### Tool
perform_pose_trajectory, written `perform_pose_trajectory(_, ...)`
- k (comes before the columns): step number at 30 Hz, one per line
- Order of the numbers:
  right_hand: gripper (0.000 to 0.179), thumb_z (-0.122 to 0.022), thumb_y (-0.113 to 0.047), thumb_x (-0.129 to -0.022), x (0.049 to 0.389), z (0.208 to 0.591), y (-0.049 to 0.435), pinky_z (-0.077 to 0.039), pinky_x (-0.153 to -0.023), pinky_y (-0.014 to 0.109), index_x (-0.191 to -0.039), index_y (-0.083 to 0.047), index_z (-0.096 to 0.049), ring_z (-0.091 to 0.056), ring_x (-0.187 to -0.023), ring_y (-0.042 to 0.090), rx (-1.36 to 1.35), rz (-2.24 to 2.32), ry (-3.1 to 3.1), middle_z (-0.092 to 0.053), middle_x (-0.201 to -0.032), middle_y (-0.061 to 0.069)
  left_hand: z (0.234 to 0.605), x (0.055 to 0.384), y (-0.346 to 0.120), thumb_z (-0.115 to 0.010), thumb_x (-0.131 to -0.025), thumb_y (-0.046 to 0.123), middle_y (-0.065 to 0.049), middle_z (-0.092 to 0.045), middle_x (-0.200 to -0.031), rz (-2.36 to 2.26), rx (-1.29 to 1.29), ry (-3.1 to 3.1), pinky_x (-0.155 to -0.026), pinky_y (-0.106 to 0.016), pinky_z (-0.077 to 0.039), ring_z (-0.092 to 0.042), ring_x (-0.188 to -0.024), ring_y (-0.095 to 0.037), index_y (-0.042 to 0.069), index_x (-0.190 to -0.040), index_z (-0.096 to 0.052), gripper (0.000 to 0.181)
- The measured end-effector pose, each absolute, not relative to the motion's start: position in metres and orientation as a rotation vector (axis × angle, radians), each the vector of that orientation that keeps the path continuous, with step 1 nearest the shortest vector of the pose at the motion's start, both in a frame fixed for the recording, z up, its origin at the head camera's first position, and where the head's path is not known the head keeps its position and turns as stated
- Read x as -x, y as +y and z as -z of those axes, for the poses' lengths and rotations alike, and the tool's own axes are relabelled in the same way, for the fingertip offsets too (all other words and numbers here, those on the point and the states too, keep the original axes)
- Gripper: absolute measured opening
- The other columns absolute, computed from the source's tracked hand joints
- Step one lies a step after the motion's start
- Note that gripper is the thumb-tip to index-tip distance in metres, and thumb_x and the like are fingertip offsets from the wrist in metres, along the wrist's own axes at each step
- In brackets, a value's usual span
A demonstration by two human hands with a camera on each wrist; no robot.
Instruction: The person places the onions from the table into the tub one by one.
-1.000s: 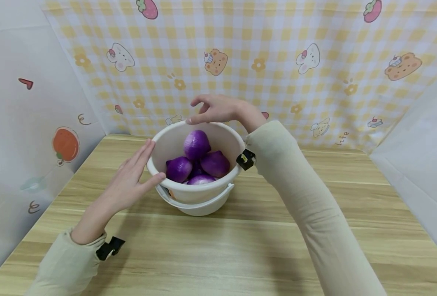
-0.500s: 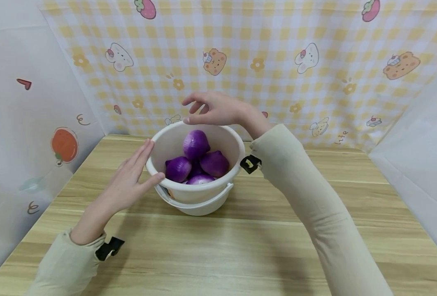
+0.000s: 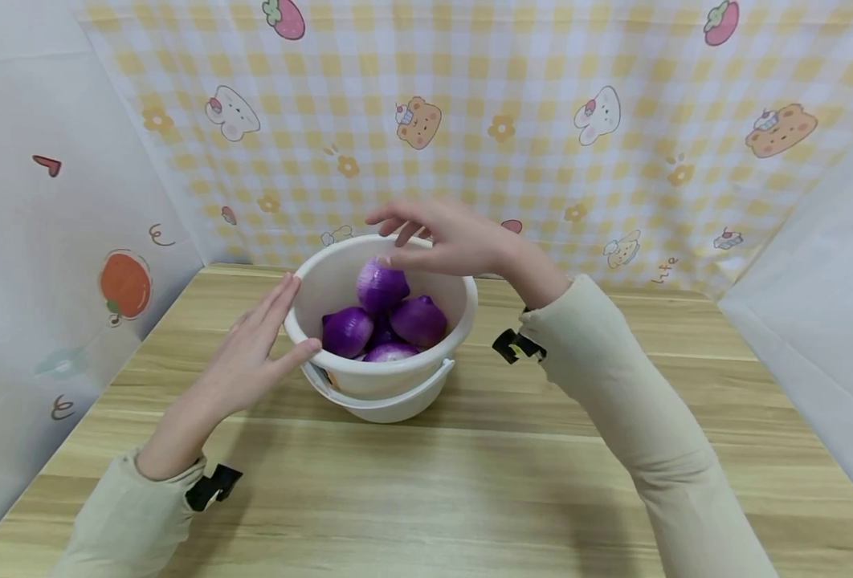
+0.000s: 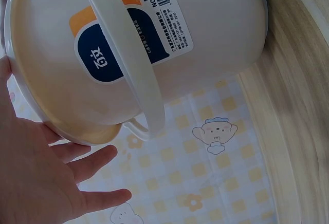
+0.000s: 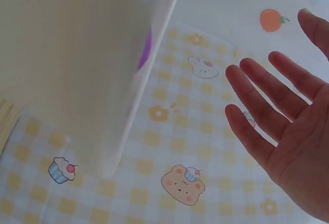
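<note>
A white bucket [image 3: 379, 384] stands on the table and holds several purple onions [image 3: 419, 321]. My left hand [image 3: 249, 353] rests against the left of its rim, thumb and fingers spread; in the left wrist view the fingers [image 4: 92, 165] are straight alongside the rim. My right hand [image 3: 455, 237] hovers above the back right of the bucket with nothing in it, partly covering the rim and the rearmost onion [image 3: 379, 289]. In the right wrist view its fingers [image 5: 262, 93] are extended, apart from the bucket wall [image 5: 77, 64].
The bucket's handle [image 3: 390, 405] hangs down at the front, over a label [image 4: 118, 44] on its side. A checked cloth [image 3: 506, 96] with cartoon prints hangs behind the wooden table [image 3: 426, 498]. White sheets [image 3: 43, 217] flank it at the left and right.
My right hand has come away from the back rim, moving right and nearer to me, its fingers straighter. My left hand, the bucket and the onions have stayed in place.
</note>
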State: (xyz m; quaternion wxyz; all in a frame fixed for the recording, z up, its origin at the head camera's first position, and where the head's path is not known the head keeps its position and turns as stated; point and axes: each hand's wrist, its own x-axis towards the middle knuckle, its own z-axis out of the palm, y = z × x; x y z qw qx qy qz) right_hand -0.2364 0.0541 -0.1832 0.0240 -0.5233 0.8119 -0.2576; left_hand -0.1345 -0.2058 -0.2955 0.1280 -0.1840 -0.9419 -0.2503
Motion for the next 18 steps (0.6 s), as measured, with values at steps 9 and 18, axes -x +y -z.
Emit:
perform_pose_trajectory(9,0.043,-0.057,-0.028,-0.086,0.227,0.198,0.070,-0.040,-0.083,0.024,-0.124,-0.011,-0.048,-0.052,-0.097,0.005,1.702,0.837,2.542,-0.054,-0.115,-0.003,0.295,0.134,-0.205,-0.050,-0.087,0.043,-0.008,-0.008,-0.146,0.728,0.531,-2.745,-0.094,-0.060,-0.015,-0.013,-0.129,-0.032,0.011,-0.143,-0.011,0.075)
perform_pose_trajectory(18,0.040,-0.060,-0.022,-0.084,0.222,0.214,0.085,-0.039,-0.085,0.026,-0.121,-0.007,-0.051,-0.051,-0.098,0.005,1.758,0.925,2.534,-0.053,-0.117,0.000,0.295,0.134,-0.204,-0.050,-0.086,0.043,-0.008,-0.009,-0.146,0.731,0.522,-2.743,-0.094,-0.061,-0.015,-0.014,-0.129,-0.032,0.011,-0.143,-0.012,0.075)
